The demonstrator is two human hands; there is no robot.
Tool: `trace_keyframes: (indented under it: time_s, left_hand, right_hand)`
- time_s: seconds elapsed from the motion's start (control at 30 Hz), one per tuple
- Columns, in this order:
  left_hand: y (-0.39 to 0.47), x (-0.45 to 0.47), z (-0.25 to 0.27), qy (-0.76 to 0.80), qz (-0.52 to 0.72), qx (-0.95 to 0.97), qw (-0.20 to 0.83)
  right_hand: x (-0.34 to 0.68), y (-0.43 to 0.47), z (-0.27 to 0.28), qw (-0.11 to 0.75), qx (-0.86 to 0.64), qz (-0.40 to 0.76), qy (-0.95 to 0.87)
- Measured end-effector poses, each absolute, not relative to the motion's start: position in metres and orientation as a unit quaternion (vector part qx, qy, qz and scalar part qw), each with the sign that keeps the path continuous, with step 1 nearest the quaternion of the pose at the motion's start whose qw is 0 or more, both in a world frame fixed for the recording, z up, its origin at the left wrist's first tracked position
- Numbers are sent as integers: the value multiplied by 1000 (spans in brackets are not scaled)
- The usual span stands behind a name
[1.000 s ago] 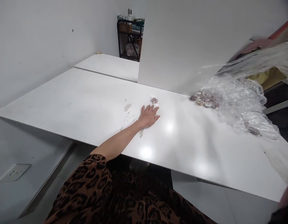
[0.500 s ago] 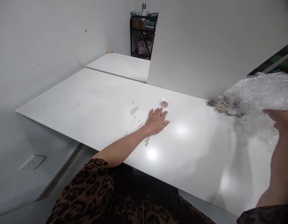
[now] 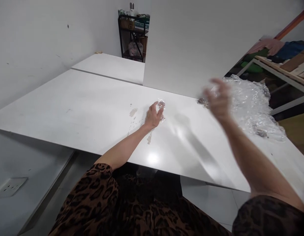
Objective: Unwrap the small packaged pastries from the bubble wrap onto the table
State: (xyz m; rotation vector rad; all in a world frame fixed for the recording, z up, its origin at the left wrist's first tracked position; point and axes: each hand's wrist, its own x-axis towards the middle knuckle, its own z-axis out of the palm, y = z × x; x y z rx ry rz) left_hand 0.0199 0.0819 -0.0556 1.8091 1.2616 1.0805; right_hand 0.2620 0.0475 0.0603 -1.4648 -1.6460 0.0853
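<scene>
White tabletop [image 3: 92,108] with a tall grey panel [image 3: 191,42] along much of its far side, limiting reach there; pale wall [image 3: 43,42] at the left end, and a long run of white surface between. Near edge slanting down to the right, just beyond the leopard-print clothing [image 3: 90,196]; far left, a thin gap, then a farther board [image 3: 112,67]. Past the right end, pale-framed stand [image 3: 279,75] bearing blue cloth [image 3: 288,50] and a brown box [image 3: 296,61]. At the back, dark rack: carton [image 3: 127,24] on its upper shelf, clear bag [image 3: 135,48] of pinkish contents lower down. On the tabletop's right side, crumpled plastic heap [image 3: 250,95], with dark pieces [image 3: 261,132] visible inside, low down; more dark bits [image 3: 202,102] at its left end, close to the panel. Right hand [image 3: 220,101] in front of the plastic, blurred, fingers bent and apart; cannot tell whether pinching anything in that grip. Left hand [image 3: 153,117] low over the tabletop, thumb and forefinger parted at the packet [image 3: 161,104]; cannot tell whether pinching it. Clear film around something reddish-brown, nearer the far edge than the near one. Scrap of clear film [image 3: 162,119] beside the same hand, partly hidden.
</scene>
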Motion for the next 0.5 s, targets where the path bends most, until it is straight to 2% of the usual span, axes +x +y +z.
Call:
trace_keyframes:
  time_s: [0.13, 0.2, 0.33, 0.5]
  left_hand:
    - [93, 6, -54, 517, 538, 551, 375]
    - [97, 0, -54, 528, 555, 530, 363]
    - [102, -4, -55, 532, 561, 538, 337]
    - [107, 0, -56, 510, 551, 575, 325]
  right_hand:
    - [160, 80, -18, 160, -581, 29, -798]
    - [134, 95, -42, 82, -573, 35, -815]
    - [160, 123, -60, 75, -563, 30, -823]
    - [279, 139, -63, 132, -604, 27, -786]
